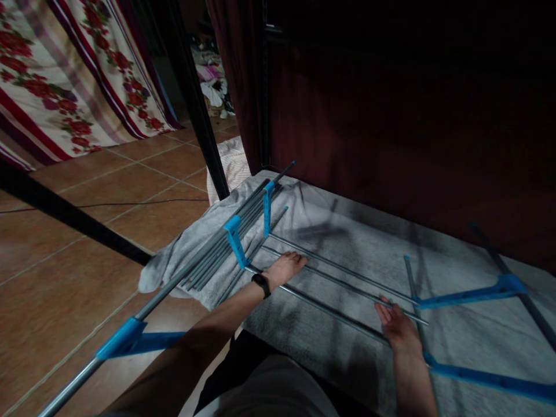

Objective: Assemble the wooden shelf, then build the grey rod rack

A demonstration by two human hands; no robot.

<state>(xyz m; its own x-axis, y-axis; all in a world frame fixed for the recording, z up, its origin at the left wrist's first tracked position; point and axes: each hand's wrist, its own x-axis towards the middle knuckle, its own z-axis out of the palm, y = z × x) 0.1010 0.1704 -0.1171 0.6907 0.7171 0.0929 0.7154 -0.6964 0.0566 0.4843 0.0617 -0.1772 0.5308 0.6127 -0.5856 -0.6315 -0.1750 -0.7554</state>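
Observation:
A loose grey metal rod (pixel 343 282) lies between two parallel rods of a frame with blue plastic brackets. My left hand (pixel 286 268), with a black band on the wrist, is closed over this rod near its left part. Toward its right end, my right hand (pixel 397 324) holds the same rod between thumb and fingers, palm turned up. The front frame rod (pixel 321 310) runs under my left wrist toward my right hand. The rear frame rod (pixel 339 266) lies beyond. Blue brackets (pixel 237 243) stand at the left, and another blue bracket (pixel 469 295) extends at the right.
Several grey rods (pixel 217 263) lie bundled on the grey blanket (pixel 360 243) at the left. A long rod with a blue joint (pixel 121 339) crosses the left foreground. Black posts (pixel 191 87), a dark red curtain (pixel 369 127) and a tiled floor (pixel 108 231) surround the blanket.

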